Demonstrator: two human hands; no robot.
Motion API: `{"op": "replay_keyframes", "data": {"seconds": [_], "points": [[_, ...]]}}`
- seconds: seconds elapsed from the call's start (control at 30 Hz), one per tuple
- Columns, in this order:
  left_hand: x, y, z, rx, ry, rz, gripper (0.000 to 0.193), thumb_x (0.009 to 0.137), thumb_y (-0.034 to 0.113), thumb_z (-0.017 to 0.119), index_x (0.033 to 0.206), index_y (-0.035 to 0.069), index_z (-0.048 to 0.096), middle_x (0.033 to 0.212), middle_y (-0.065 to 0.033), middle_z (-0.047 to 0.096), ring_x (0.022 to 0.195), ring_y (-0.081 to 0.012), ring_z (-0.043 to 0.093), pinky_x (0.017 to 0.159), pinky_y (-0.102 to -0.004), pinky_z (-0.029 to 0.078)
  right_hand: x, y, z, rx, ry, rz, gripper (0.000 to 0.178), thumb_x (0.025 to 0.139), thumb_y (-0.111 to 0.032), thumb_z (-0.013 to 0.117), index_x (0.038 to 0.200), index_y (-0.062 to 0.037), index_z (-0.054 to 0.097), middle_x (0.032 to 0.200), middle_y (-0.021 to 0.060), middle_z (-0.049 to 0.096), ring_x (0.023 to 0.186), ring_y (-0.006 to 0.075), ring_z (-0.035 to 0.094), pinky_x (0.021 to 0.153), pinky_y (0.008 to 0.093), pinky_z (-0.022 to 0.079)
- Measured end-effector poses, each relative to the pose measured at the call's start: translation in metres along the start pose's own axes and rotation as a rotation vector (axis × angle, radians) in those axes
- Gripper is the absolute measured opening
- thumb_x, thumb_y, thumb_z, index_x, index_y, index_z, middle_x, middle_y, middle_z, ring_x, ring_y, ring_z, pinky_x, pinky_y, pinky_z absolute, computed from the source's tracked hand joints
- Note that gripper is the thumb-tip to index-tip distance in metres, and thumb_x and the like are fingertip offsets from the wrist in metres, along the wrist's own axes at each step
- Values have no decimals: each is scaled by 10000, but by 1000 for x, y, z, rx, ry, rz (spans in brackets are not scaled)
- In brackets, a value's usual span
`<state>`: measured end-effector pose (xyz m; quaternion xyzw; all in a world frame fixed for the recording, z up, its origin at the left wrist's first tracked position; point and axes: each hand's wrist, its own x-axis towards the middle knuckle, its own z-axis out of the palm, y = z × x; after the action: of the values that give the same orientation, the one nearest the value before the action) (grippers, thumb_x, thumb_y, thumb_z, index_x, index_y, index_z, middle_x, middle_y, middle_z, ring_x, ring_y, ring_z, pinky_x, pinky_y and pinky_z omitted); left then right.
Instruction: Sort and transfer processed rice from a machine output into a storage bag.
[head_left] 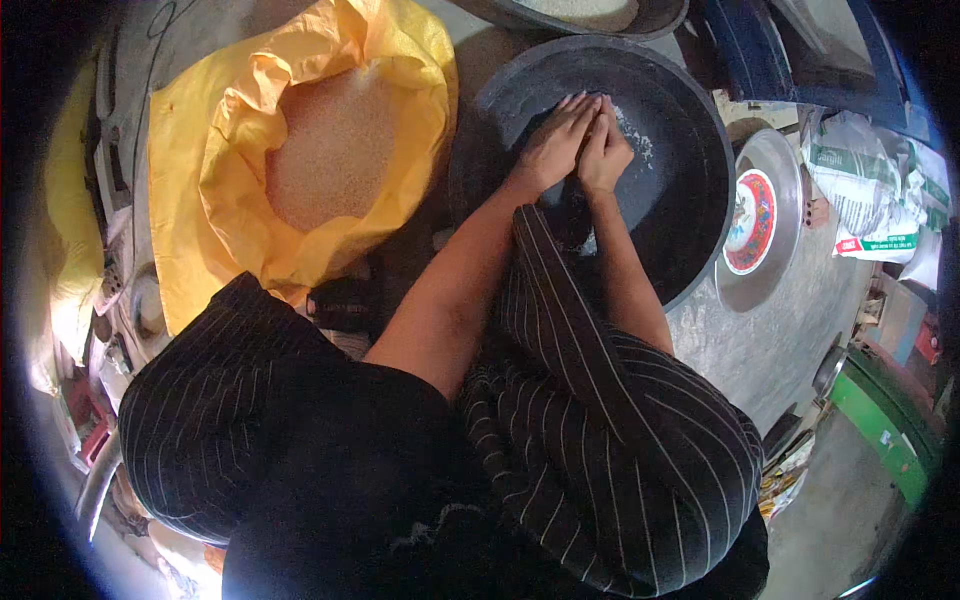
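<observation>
Both my hands are down inside a wide black basin (690, 200), side by side and touching along their fingers. My left hand (555, 148) shows its back, fingers stretched toward the far side of the basin. Against it lies my right hand (607, 155), slightly cupped, its fingers also extended. No held object shows; whatever is under the palms is hidden. A thin scatter of whitish grains (637, 138) lies on the basin floor just right of my right hand. A few more specks sit nearer me, below the wrists.
An open yellow sack (180, 200) of pale brownish grain (335, 150) stands left of the basin. Right of it is a metal tray (785, 200) with a flower-patterned plate (750, 222). Another grain-filled basin (650, 18) is at the far edge. White printed bags (870, 180) lie right.
</observation>
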<state>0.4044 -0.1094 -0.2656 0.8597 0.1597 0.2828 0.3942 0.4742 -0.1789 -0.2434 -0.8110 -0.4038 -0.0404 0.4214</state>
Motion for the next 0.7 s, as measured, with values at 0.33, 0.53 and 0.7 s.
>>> {"op": "replay_keyframes", "data": {"seconds": [0.33, 0.53, 0.7], "points": [[0, 52, 18, -667, 404, -672, 376, 952, 282, 400, 1064, -7, 614, 1038, -150, 639, 886, -257, 633, 824, -331, 466, -13, -9, -4, 1334, 201, 908, 515, 953, -329, 278, 1195, 65, 505, 1170, 162, 563, 1105, 266, 518, 982, 367, 363], [-6, 40, 10, -1374, 496, -892, 748, 908, 598, 261, 1065, -47, 607, 1057, -134, 620, 932, -200, 590, 866, -323, 440, -24, -31, -7, 1499, 225, 995, 528, 924, -340, 266, 1195, 43, 509, 1224, 174, 523, 1128, 307, 493, 998, 424, 342], [2, 66, -16, -1515, 452, -845, 727, 908, 592, 280, 1079, -37, 600, 1085, -125, 609, 984, -197, 566, 906, -330, 416, -12, -70, -27, 1331, 299, 874, 515, 914, -311, 269, 1174, 50, 527, 1199, 178, 534, 1119, 296, 498, 990, 412, 351]]}}
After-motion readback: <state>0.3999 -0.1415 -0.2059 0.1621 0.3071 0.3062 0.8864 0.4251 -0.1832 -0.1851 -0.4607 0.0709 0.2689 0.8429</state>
